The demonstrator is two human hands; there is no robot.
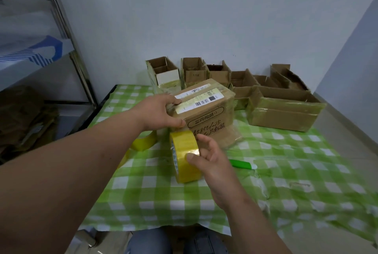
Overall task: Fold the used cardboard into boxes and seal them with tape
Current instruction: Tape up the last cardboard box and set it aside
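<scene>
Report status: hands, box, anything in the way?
Left hand grips closed box. Right hand holds yellow tape roll. Green pen beside it, not blocking.

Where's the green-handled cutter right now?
In the head view, the green cutter lies on the checked tablecloth, just right of the right hand gripping the yellow tape roll, nearer than the closed box.
</scene>
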